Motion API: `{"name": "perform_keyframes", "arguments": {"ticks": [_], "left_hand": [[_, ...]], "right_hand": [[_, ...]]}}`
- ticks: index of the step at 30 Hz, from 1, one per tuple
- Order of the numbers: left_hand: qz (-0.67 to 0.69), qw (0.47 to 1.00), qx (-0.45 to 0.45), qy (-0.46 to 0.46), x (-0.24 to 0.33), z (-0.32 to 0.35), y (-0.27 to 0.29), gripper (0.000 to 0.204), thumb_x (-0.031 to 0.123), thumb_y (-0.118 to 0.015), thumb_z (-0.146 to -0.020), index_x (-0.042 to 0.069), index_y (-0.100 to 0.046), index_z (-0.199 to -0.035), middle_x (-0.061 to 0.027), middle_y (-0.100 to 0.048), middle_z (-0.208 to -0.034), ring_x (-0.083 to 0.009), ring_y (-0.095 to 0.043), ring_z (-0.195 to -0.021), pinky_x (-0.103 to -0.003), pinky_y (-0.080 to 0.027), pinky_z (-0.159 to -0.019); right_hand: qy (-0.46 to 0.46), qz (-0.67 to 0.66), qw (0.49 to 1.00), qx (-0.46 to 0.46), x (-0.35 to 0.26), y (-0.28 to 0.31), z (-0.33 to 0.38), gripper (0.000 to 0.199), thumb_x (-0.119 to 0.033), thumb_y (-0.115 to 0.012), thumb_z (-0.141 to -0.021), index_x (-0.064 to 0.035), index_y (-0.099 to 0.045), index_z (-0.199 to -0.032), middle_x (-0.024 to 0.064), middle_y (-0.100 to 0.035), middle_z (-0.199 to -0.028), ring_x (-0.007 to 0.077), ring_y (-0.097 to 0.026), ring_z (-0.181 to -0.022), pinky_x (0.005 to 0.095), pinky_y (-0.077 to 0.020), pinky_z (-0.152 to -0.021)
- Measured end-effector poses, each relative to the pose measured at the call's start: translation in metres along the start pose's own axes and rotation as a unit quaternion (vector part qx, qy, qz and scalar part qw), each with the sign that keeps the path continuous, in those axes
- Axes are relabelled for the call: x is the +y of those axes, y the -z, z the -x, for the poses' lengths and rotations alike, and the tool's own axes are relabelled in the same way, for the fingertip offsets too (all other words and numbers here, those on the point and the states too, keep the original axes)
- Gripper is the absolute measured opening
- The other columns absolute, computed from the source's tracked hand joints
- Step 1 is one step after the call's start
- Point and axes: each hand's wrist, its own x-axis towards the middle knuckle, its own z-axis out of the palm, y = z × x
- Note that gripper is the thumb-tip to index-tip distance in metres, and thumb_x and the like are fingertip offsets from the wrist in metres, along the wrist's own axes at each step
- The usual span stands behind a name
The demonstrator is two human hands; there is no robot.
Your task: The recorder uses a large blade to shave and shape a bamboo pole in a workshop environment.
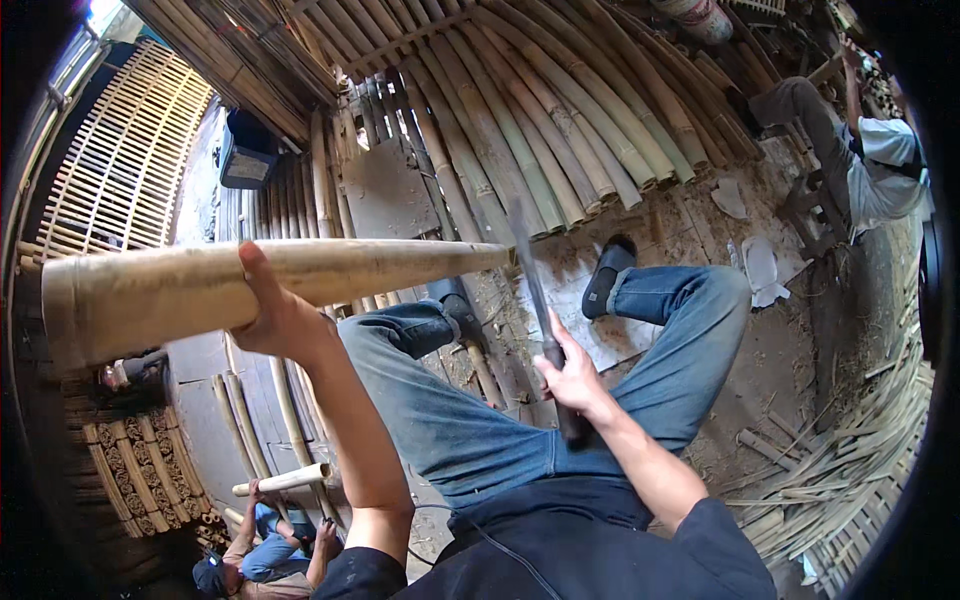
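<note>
A thick, pale bamboo pole [390, 264] lies across the view, its wide end at the far left and its narrow end over my lap's far side. My left hand [282, 318] is closed around it near the wide end, thumb on top. In my right hand [575, 372] is a long knife [537, 285], gripped by its dark handle. The blade points away from me and crosses just beside the pole's narrow end; whether the two touch I cannot tell. My fingers partly hide the handle.
Split bamboo lengths [560, 120] lie side by side ahead. Cut strips [850, 480] are heaped at right, bundled sticks [145, 465] at left. A slatted bamboo panel [125, 150] stands far left. Other people sit at lower left [270, 550] and upper right [880, 170].
</note>
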Motion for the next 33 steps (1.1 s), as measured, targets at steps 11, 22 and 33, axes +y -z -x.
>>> {"name": "perform_keyframes", "arguments": {"ticks": [11,22,33], "left_hand": [[-0.04,0.994,-0.054,-0.088,-0.018,-0.025,-0.019,0.063,0.021,-0.094,-0.081,-0.016,-0.062,-0.122,-0.0194,-0.071,-0.114,-0.0239,-0.07,-0.097,-0.036,-0.059,-0.089],[0.011,0.986,-0.131,0.1,-0.021,-0.013,-0.032,0.069,0.029,-0.093,-0.079,-0.013,-0.064,-0.125,-0.0214,-0.073,-0.117,-0.026,-0.072,-0.104,-0.039,-0.059,-0.094],[-0.026,0.991,-0.077,-0.102,-0.089,-0.009,-0.03,0.066,0.02,-0.093,-0.08,-0.014,-0.06,-0.126,-0.0206,-0.07,-0.119,-0.0254,-0.07,-0.104,-0.037,-0.057,-0.094]], "right_hand": [[0.366,0.065,0.911,0.18,-0.184,-0.01,-0.046,0.041,-0.031,-0.067,-0.105,0.0017,-0.06,-0.129,0.0151,-0.065,-0.07,0.0288,-0.07,-0.062,0.0424,-0.0547,-0.06],[0.118,0.302,0.944,0.063,0.056,-0.03,-0.153,0.036,-0.034,-0.065,-0.101,0.0013,-0.068,-0.101,0.0297,-0.073,-0.086,0.0478,-0.074,-0.084,0.0547,-0.0586,-0.072],[0.195,0.131,0.962,0.136,-0.044,-0.016,-0.125,0.043,-0.038,-0.063,-0.106,0.0041,-0.067,-0.1,0.023,-0.07,-0.071,0.0369,-0.075,-0.071,0.0463,-0.0566,-0.063]]}}
